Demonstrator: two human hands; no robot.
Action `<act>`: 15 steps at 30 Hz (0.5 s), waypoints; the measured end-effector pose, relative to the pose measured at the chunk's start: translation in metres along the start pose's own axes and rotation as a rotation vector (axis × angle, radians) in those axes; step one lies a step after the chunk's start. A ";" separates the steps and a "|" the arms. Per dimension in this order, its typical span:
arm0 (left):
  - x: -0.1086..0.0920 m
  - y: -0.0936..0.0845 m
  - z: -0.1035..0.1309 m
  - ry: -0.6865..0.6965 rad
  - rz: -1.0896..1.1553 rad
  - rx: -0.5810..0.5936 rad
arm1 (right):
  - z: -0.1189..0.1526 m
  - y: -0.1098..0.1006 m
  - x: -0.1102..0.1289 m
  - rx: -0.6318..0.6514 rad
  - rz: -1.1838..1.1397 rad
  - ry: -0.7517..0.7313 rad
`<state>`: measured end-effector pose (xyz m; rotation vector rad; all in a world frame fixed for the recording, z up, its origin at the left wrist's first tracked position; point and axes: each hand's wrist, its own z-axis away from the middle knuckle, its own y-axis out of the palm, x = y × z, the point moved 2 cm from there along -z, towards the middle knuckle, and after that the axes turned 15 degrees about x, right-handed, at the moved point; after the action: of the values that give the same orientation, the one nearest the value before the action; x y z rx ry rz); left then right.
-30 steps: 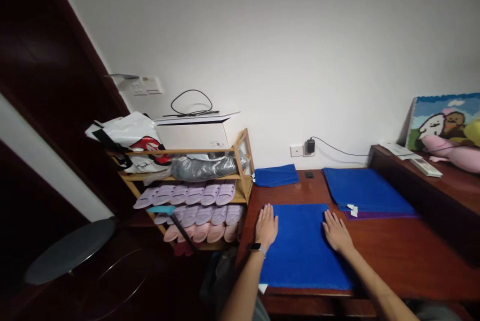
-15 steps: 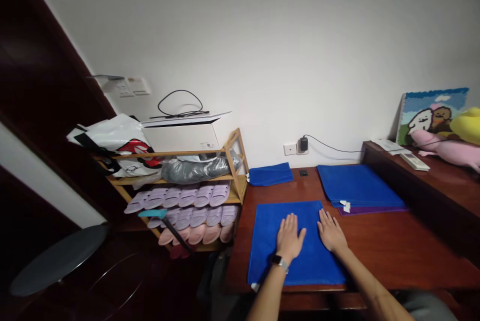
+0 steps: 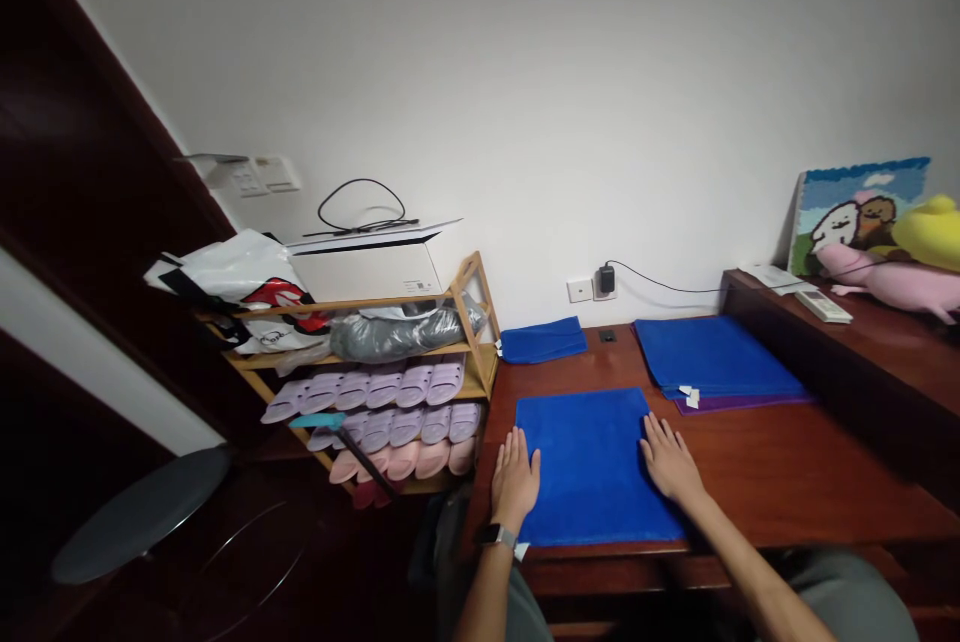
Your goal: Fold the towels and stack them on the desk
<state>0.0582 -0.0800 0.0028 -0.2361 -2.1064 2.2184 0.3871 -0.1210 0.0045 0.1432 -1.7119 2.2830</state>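
Observation:
A blue cloth (image 3: 589, 467) lies flat and unfolded on the reddish-brown table (image 3: 780, 482), with a white tag at its near left corner. My left hand (image 3: 515, 482), with a watch at the wrist, rests palm down on the cloth's left edge, fingers extended. On the right edge of the same cloth lies my right hand (image 3: 670, 457), its fingers slightly spread. Neither hand grips anything. Behind, a folded blue cloth (image 3: 544, 340) sits near the wall. A stack of blue cloths (image 3: 712, 357) with white tags lies at the back right, over a purple cloth (image 3: 750, 402).
Left of the table stands a wooden rack (image 3: 480, 362) with slippers, a white box (image 3: 367, 272) and bags. A raised ledge (image 3: 862, 342) at the right holds a remote (image 3: 823, 306), a pink plush toy and a picture. A round stool (image 3: 142, 512) is at lower left.
My left hand has moved left from the middle of the cloth to its left edge. My right hand stays near the right edge. The view has shifted slightly.

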 end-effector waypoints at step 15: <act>-0.188 -0.022 0.005 0.507 0.130 0.041 | 0.026 0.012 0.005 -0.009 0.021 -0.040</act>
<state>0.2418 -0.1137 0.0368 -0.8523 -1.8087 1.9824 0.3767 -0.1484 0.0020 0.1714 -1.7516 2.3019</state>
